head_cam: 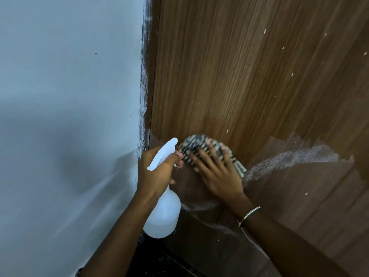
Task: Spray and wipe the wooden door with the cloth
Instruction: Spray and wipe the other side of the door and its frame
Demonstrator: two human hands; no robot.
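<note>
cloth (201, 145) pressed on door (249, 76) | near frame edge

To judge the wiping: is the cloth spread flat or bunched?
Bunched: the cloth shows crumpled folds under the right hand on the door.

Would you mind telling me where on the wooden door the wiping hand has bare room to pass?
Free: the broad stretch of door above the cloth, bounded left by the wall. Crowded: the door's left edge, where the left hand grips the spray bottle beside the right hand.
</note>
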